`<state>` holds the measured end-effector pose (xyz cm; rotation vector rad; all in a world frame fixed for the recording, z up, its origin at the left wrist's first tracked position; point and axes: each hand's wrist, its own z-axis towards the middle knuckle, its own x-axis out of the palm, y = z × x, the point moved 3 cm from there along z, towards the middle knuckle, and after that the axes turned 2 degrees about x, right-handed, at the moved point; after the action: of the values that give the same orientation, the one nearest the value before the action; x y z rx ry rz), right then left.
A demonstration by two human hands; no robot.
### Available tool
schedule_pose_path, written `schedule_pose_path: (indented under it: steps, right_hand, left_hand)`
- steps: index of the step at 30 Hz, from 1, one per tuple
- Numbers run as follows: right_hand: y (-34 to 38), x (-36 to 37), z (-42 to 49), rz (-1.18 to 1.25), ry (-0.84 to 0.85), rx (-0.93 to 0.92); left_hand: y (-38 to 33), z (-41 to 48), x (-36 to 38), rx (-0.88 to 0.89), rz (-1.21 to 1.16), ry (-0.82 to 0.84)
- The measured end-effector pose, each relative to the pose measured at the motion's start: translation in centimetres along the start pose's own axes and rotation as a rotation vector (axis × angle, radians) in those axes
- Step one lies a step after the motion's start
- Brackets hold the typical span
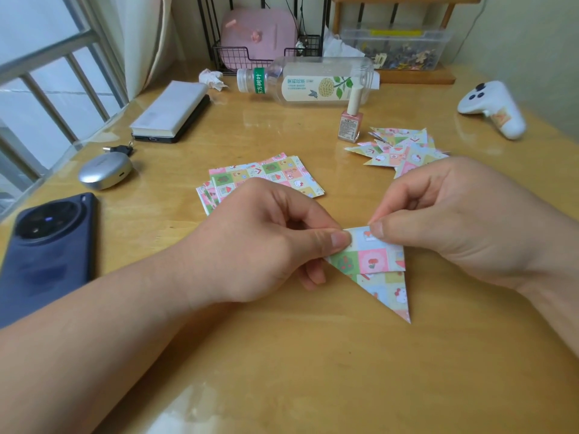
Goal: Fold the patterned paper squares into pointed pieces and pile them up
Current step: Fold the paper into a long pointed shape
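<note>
Folded paper (374, 261), pinched along its top edge by left hand (266, 233) and right hand (445, 214): uneven pressure risks skewing the crease below the pinch.

left grip (269, 242) thumb-forefinger pinch on folded paper piece (372, 261) left corner, right grip (454, 220) pinching its top edge, both forearms angled inward, other fingers curled
</note>
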<state>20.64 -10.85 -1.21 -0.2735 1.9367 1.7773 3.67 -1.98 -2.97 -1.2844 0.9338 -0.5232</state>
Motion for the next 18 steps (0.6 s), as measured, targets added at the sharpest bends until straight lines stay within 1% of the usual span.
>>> schedule_pose_path:
  steps: [2, 4, 6, 8, 9, 11, 13, 14, 18]
  right_hand:
    - [-0.1, -0.8, 0.0, 0.018, -0.001, 0.025]
    - [-0.4, -2.2, 0.3, -0.003, -0.038, 0.029]
    - [-0.8, -4.1, 0.6, 0.016, -0.163, 0.013]
    - [-1.0, -5.3, 0.9, 0.114, -0.258, -0.024]
    - [-0.9, -5.0, 0.9, 0.170, -0.251, -0.040]
    - [-0.7, -2.9, 0.7, 0.221, -0.131, -0.059]
    - [-0.7, -0.5, 0.3, 0.170, 0.002, -0.039]
    - [-0.7, 0.3, 0.3, 0.143, 0.026, -0.043]
    - [-1.0, 0.6, 0.6, 0.197, -0.030, -0.003]
  left_hand:
    - [0.0, 0.0, 0.0, -0.012, -0.006, 0.004]
    - [0.0, 0.0, -0.5, -0.024, -0.006, -0.015]
    - [0.3, 0.2, -1.2, -0.038, -0.040, -0.059]
    - [0.5, 0.4, -1.5, -0.055, -0.103, -0.089]
    - [0.6, 0.5, -1.4, -0.063, -0.126, -0.089]
    - [0.7, 0.5, -0.8, -0.075, -0.156, -0.075]
    - [0.7, 0.5, -0.4, -0.078, -0.184, -0.066]
    - [0.8, 0.5, -0.3, -0.078, -0.198, -0.068]
    - [1.2, 0.5, -0.3, -0.078, -0.244, -0.063]
